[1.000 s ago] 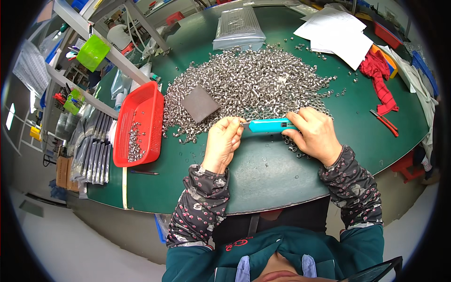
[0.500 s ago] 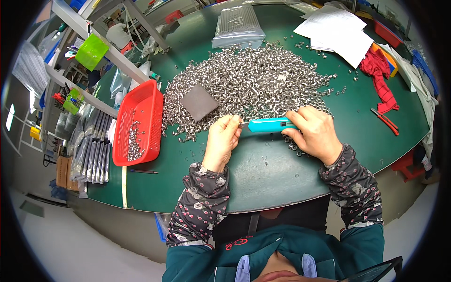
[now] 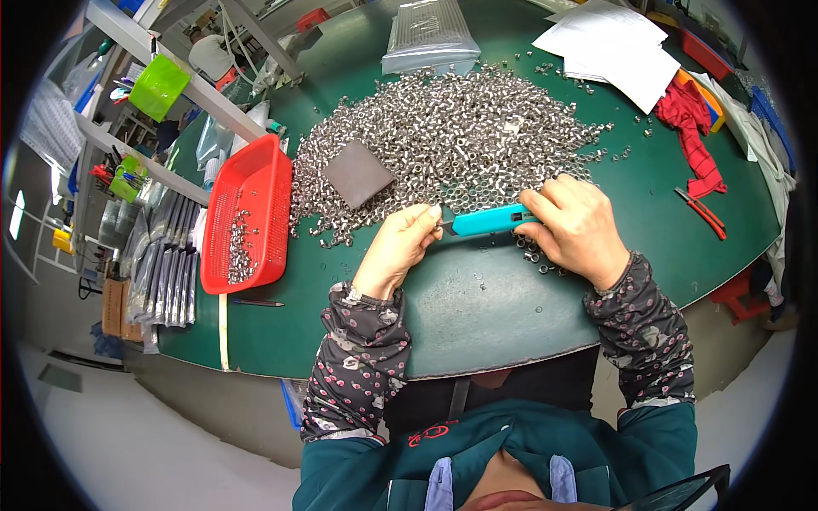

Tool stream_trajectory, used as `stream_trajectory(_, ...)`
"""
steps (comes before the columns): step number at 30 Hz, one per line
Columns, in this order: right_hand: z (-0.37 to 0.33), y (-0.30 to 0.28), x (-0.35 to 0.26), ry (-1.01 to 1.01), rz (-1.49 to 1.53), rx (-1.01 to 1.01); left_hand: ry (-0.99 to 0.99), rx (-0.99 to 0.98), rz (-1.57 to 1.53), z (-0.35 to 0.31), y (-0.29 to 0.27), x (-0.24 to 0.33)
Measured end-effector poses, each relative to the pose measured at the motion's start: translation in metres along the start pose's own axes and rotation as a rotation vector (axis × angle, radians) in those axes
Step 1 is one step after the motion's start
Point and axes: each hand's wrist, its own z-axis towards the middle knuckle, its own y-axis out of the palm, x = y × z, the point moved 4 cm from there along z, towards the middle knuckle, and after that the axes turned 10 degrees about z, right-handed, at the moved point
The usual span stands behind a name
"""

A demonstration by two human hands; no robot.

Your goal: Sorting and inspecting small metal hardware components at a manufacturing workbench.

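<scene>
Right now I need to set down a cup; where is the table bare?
Bare green table shows between the right hand and the red-handled tool. A smaller patch lies between the red basket and left sleeve. Metal rings crowd the middle.

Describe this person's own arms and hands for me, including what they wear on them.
The left hand and right hand are bare, without gloves. Both forearms wear loose, dark sleeve covers with gathered cuffs and a print of small pink spots and pale grey-white shapes. Above them are dark teal garment sleeves. No cables show on either arm.
</scene>
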Motion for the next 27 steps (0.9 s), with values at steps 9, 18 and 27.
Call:
stream_trajectory(9, 0.004, -0.007, -0.003, -0.078, -0.101, 0.018, -0.015, -0.081, 0.097, -0.001, 0.003, 0.002)
stream_trajectory(18, 0.001, -0.005, 0.004, 0.053, 0.026, 0.047, 0.147, 0.007, -0.287, 0.004, -0.002, -0.002)
stream_trajectory(27, -0.007, 0.013, 0.016, 0.28, 0.36, -0.033, 0.23, 0.032, -0.397, 0.007, -0.003, -0.003)
